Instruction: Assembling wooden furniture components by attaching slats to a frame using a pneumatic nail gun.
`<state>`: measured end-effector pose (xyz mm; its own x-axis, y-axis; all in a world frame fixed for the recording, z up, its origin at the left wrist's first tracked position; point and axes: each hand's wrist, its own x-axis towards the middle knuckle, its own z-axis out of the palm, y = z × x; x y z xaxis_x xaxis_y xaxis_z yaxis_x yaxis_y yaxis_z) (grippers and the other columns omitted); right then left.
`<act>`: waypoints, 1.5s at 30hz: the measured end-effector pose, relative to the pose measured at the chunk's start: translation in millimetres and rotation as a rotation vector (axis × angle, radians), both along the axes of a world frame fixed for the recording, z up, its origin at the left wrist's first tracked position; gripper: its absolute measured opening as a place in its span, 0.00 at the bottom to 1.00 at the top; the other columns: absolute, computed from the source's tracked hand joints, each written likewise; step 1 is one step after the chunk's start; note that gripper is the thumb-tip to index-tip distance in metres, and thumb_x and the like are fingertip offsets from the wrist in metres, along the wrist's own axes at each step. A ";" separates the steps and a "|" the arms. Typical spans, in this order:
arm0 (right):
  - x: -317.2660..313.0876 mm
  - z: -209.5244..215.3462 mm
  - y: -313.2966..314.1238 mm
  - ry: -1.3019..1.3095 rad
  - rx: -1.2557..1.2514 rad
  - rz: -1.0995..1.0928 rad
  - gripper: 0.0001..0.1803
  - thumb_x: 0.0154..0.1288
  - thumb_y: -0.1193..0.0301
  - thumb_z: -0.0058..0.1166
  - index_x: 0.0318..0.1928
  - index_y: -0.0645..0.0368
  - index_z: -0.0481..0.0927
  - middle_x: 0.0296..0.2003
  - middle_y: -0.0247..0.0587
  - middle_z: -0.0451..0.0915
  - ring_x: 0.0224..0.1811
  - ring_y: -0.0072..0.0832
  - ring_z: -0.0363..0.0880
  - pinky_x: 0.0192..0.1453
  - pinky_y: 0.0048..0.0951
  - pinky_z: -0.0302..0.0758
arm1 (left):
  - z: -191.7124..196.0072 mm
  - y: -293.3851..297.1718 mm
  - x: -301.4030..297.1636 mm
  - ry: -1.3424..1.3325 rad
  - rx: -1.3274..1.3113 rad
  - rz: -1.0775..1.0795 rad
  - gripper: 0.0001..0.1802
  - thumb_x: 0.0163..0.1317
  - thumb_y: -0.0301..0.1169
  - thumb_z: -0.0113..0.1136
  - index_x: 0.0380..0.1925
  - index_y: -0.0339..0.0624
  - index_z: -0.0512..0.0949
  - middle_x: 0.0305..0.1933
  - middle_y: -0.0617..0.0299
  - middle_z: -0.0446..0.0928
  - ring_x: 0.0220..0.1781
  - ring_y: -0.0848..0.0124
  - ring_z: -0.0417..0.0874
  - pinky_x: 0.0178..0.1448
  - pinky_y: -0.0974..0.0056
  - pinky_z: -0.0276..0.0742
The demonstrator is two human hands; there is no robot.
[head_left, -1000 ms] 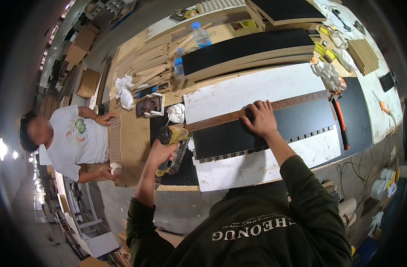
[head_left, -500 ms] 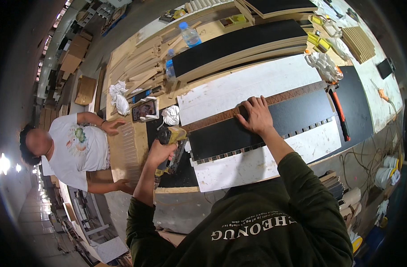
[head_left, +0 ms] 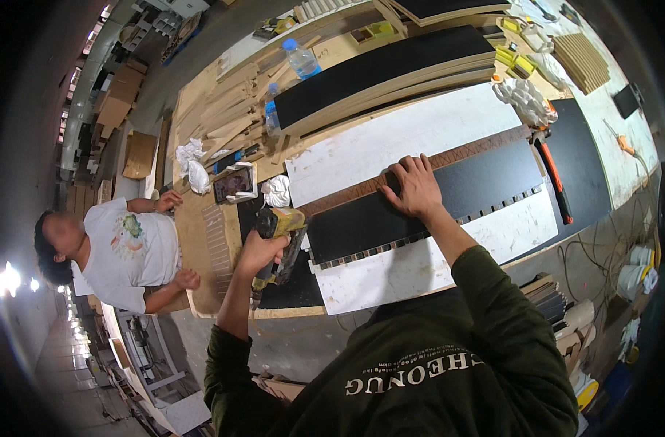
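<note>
My left hand (head_left: 260, 252) is closed around the handle of a yellow and black nail gun (head_left: 283, 221). The tool is held at the left end of a long black board (head_left: 361, 226). My right hand (head_left: 416, 187) lies on that board with its fingers spread, the fingertips reaching a brown strip (head_left: 460, 155) along the far edge. Small notches run along the board's near edge. Underneath is a larger white panel (head_left: 390, 280). Whether the nail gun touches the board I cannot tell.
A red-handled hammer (head_left: 552, 178) lies to the right. Stacked black boards (head_left: 383, 76), water bottles (head_left: 300, 58) and wood strips (head_left: 230, 120) stand farther back. A phone (head_left: 232, 186) and crumpled white cloth (head_left: 276, 191) are at left. Beside the table's left end is another person (head_left: 132, 251).
The other person's hands have drawn back from the table, and their body has shifted slightly. The view has tilted a little. My hands keep nearly the same places.
</note>
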<state>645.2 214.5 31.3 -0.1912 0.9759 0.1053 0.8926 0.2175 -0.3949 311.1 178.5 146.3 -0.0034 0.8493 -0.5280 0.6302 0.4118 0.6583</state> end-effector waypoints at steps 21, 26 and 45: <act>93.2 1.6 -3.9 0.113 0.075 0.049 0.39 0.49 0.58 0.64 0.63 0.49 0.65 0.63 0.48 0.61 0.68 0.42 0.56 0.71 0.59 0.43 | 1.8 2.5 56.7 -0.086 -0.019 0.102 0.06 0.55 0.28 0.61 0.29 0.37 0.77 0.15 0.67 0.71 0.13 0.78 0.71 0.18 0.71 0.69; 224.3 2.3 -8.3 0.014 0.082 -0.271 0.48 0.42 0.46 0.68 0.62 0.53 0.65 0.65 0.48 0.57 0.70 0.45 0.53 0.70 0.61 0.45 | -1.9 -1.1 59.6 -0.060 -0.023 0.187 0.07 0.54 0.27 0.61 0.32 0.37 0.76 0.20 0.66 0.73 0.14 0.78 0.71 0.17 0.70 0.72; 324.9 40.6 39.4 0.155 -0.342 0.008 0.41 0.34 0.75 0.71 0.56 0.57 0.70 0.57 0.42 0.68 0.60 0.42 0.68 0.65 0.37 0.67 | -5.9 -4.1 70.3 -0.022 -0.032 0.239 0.06 0.53 0.25 0.59 0.32 0.37 0.77 0.17 0.65 0.72 0.14 0.75 0.72 0.18 0.67 0.68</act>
